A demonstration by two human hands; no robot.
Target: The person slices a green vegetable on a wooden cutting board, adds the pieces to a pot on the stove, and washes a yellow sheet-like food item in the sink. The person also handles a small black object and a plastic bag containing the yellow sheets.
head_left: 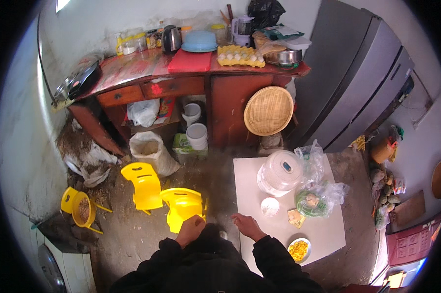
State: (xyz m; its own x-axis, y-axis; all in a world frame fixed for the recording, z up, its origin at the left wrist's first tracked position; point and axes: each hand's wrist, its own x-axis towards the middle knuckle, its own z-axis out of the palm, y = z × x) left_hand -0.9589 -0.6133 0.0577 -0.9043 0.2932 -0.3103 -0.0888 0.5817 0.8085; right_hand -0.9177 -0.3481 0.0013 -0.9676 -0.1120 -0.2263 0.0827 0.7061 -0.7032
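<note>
My left hand [190, 228] is curled into a fist just below a small yellow plastic chair [182, 206], holding nothing that I can see. My right hand [247, 225] hangs with loose fingers at the near left edge of a low white table [323, 234], empty. On the table stand a clear lidded plastic container [279, 172], a small white lid [270, 206], clear plastic bags with greens [314, 200], a small yellow packet [295, 218] and a bowl of yellow kernels [299, 250]. Both sleeves are black.
A second yellow chair [143, 183] stands to the left. Behind is a red wooden counter [191, 78] with an egg tray [240, 56], a kettle, jars and a blue bowl. A woven basket [269, 111] leans on it. A grey fridge [357, 78] stands right. Sacks and white buckets sit below.
</note>
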